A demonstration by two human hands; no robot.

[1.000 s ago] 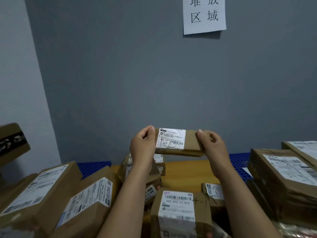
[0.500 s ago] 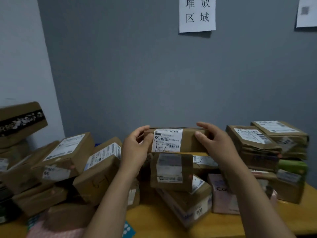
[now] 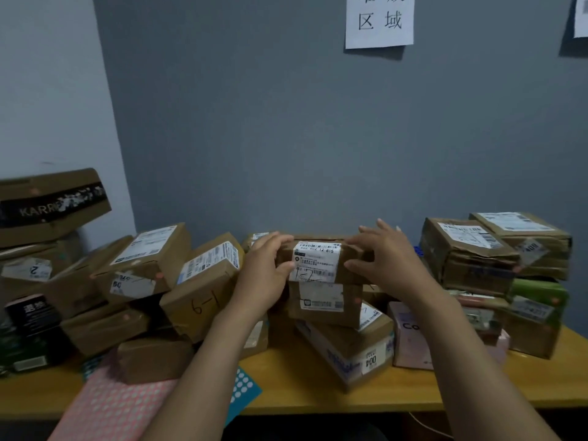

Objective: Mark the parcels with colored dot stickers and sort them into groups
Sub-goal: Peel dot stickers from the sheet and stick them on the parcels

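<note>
The small brown cardboard parcel (image 3: 315, 259) with a white shipping label was held up in the air against the grey wall a second ago. It now lies on top of the middle stack of brown parcels (image 3: 321, 305) on the yellow wooden counter (image 3: 302, 393). The left hand (image 3: 264, 275) still has a grip on the parcel's left end, fingers curled over the top edge and thumb on the front face. The right hand (image 3: 393, 262) has loosened its grip: its fingers are splayed and nearly straight at the right end, and it cannot be told whether they still touch the cardboard. This looks like the sorting step closing, with the parcel set down among its group. No coloured dot shows on the faces in view, so whether it has been marked is unclear. The pink sheet of dot stickers (image 3: 108, 405) and the teal sheet of dot stickers (image 3: 246, 388) lie at the counter's near edge, partly under the left forearm.
</note>
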